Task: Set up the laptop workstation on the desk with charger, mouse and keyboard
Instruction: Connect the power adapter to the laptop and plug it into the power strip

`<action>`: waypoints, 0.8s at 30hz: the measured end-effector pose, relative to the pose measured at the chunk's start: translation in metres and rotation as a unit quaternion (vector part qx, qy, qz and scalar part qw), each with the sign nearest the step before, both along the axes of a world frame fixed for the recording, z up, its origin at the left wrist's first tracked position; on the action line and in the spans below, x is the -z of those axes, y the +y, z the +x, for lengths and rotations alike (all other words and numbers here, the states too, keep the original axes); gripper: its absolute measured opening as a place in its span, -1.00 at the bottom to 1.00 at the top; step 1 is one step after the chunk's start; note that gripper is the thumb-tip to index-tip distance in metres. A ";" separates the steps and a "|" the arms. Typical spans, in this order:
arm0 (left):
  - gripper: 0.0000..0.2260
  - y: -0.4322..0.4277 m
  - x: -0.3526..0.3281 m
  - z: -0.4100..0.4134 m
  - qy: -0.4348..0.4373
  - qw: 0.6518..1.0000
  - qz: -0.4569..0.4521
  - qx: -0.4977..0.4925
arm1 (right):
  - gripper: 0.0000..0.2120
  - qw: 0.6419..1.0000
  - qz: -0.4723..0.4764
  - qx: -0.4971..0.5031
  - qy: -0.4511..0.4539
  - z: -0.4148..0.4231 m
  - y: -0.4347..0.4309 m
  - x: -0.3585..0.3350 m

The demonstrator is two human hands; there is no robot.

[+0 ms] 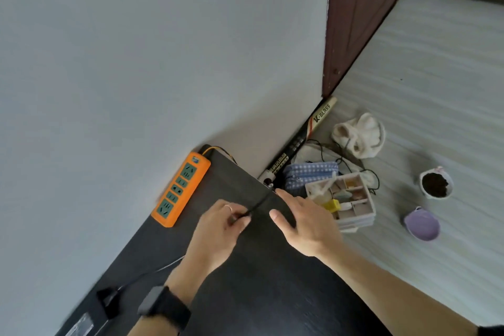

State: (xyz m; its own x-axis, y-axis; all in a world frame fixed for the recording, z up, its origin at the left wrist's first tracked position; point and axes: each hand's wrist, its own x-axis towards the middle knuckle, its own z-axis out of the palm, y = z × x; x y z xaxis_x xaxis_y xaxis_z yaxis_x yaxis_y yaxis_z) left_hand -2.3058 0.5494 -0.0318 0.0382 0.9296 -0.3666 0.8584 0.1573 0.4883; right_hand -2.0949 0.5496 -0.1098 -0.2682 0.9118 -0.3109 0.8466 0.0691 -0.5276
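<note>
An orange power strip (180, 188) with green sockets lies at the back of the dark desk (272, 294), against the wall. My left hand (218, 232) pinches a black charger cable (259, 203) that runs to the desk's far corner. The charger's black power brick (92, 314) lies at the desk's near left, with a thin cable (152, 271) leading from it toward my left wrist. My right hand (302, 221) hovers with spread fingers over the desk's right edge, just right of the cable, holding nothing. No laptop, mouse or keyboard is in view.
On the floor right of the desk sit a compartment organiser box (346, 202), a blue checked pouch (308, 172), a white cloth (360, 135), a pot of soil (435, 184), a purple bowl (422, 224) and a long tube (297, 144) along the wall. A dark red door (360, 13) stands behind.
</note>
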 end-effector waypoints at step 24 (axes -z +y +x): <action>-0.88 -0.113 -0.055 -0.178 0.375 0.924 -0.073 0.009 | -0.72 0.740 -0.173 0.431 0.486 -0.047 0.018 -0.060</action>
